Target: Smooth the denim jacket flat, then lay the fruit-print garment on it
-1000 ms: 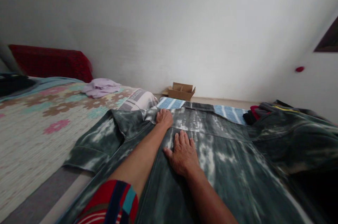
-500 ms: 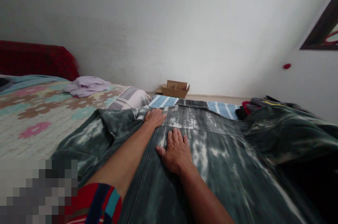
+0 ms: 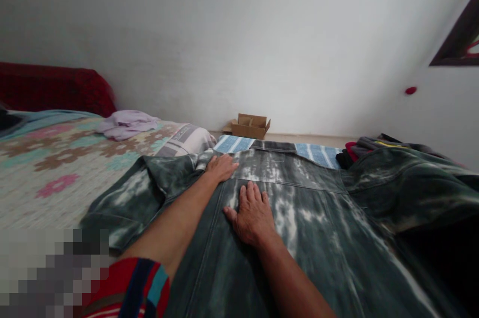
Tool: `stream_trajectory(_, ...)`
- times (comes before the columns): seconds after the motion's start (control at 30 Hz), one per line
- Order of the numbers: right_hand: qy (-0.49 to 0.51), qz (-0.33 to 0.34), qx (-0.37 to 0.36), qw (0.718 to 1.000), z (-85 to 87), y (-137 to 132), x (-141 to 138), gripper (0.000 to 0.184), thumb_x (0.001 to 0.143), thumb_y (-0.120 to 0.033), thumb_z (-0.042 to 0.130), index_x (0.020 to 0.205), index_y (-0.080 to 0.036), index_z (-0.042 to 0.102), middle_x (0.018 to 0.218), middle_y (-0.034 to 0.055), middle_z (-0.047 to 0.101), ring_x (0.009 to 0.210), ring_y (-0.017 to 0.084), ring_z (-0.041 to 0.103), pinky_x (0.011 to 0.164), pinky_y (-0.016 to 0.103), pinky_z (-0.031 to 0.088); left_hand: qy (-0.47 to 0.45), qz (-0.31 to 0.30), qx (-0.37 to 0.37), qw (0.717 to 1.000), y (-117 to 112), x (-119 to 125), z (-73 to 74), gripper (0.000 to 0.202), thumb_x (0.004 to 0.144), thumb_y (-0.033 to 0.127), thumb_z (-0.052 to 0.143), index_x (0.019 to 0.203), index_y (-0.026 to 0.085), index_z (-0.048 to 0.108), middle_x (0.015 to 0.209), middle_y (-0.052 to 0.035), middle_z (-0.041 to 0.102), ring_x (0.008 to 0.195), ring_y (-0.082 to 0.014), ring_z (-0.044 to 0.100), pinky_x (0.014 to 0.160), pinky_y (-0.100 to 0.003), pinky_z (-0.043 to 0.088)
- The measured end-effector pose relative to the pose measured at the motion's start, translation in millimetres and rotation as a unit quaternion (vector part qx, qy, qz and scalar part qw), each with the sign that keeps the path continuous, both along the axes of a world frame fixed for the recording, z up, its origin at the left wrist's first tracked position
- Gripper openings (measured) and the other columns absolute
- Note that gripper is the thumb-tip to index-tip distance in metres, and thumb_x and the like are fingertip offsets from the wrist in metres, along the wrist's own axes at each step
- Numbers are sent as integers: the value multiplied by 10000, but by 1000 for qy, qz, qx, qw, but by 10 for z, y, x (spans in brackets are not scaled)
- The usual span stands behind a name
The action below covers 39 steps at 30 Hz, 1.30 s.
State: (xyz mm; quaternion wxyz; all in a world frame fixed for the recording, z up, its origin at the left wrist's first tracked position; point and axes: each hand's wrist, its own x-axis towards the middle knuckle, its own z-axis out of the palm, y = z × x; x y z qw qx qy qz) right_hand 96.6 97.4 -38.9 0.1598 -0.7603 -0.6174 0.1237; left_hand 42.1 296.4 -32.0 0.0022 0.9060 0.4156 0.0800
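Note:
A dark green denim jacket [image 3: 307, 228] with white faded streaks lies spread out, its back panel upward and its collar at the far end. Its sleeves stretch out to the left and right. My left hand [image 3: 222, 167] rests flat on the jacket near the left shoulder seam. Closer to me, my right hand [image 3: 255, 215] presses flat on the back panel just below the yoke seam, thumb apart from the fingers. Neither hand grips the cloth. Beneath the jacket's collar, a blue and white striped cloth [image 3: 318, 154] shows.
On the left is a bed with a flowered cover [image 3: 56, 163], carrying a lilac cloth [image 3: 127, 124]. An open cardboard box [image 3: 249, 127] stands by the wall. Folded clothes [image 3: 377, 146] are piled at the right, partly behind the sleeve. A red bolster-like shape [image 3: 56, 86] lies far left.
The view has shifted slightly, moving the scene a little to the right. Both hands stay flat on the jacket in nearly the same places.

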Motion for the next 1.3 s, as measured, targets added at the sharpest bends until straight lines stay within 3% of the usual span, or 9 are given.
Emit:
stream_trajectory(0.1, 1, 1, 4, 1000, -10, -3, -4, 784, 877, -618, 219, 1433, -65, 231, 1509, 165, 105, 1390, 275, 51, 1103, 462, 46, -1, -1, 30, 1000, -45, -89, 114, 334, 900, 297, 342, 1016, 118, 599, 1134, -145, 600, 1089, -266, 535, 966, -392, 360)
stream_trajectory(0.23, -2, 1, 9, 1000, -34, -3, -6, 782, 879, -613, 222, 1432, -61, 233, 1506, 173, 110, 1390, 279, 51, 1099, 463, 50, 5, -28, 27, 999, -121, -187, 133, 359, 932, 292, 279, 1143, 133, 522, 1222, -108, 557, 1117, -200, 512, 957, -314, 371)
stream_trajectory(0.47, -8, 2, -3, 1000, -64, 10, 2, 790, 872, -626, 219, 1439, -77, 218, 1512, 150, 107, 1390, 274, 54, 1096, 457, 51, 72, -55, -39, 995, -239, -308, -101, 514, 928, 444, 263, 1311, 139, 419, 1452, -135, 341, 1340, -243, 288, 1062, -429, 254)
stream_trajectory(0.7, -30, -1, -15, 999, -83, -16, 6, 782, 876, -615, 209, 1440, -73, 216, 1511, 155, 116, 1387, 278, 72, 1087, 452, 59, 90, -40, -42, 994, -431, -450, -86, 578, 932, 455, 209, 1369, 101, 341, 1483, -150, 270, 1380, -231, 185, 1097, -408, 171)
stream_trajectory(0.87, -46, 3, -11, 999, -130, -14, 23, 778, 877, -617, 202, 1439, -80, 221, 1515, 151, 104, 1386, 274, 72, 1080, 453, 63, 100, -90, -33, 990, -596, -643, -49, 586, 937, 444, 192, 1391, 92, 307, 1491, -124, 263, 1386, -191, 164, 1111, -338, 128)
stream_trajectory(0.97, -51, 3, -12, 999, -158, -11, 28, 773, 877, -613, 206, 1439, -82, 222, 1514, 153, 110, 1384, 272, 85, 1078, 450, 77, 104, -56, -36, 992, -759, -719, -41, 591, 928, 455, 207, 1383, 96, 321, 1486, -127, 273, 1385, -197, 172, 1107, -346, 142)
stream_trajectory(1.1, -58, 3, -10, 998, -184, -12, 29, 776, 875, -617, 207, 1432, -78, 240, 1510, 159, 129, 1383, 271, 90, 1077, 445, 83, 92, 16, -82, 992, -1066, -891, -73, 709, 905, 551, 148, 1428, 76, 210, 1521, -137, 132, 1400, -225, 87, 1109, -401, 134)
stream_trajectory(1.3, -59, 4, -8, 998, -186, -29, 14, 774, 878, -612, 205, 1432, -72, 240, 1507, 156, 146, 1380, 272, 107, 1078, 439, 90, 108, 51, -100, 988, -1330, -1150, -18, 798, 872, 627, 149, 1435, 63, 192, 1521, -134, 106, 1402, -230, 51, 1120, -399, 102)
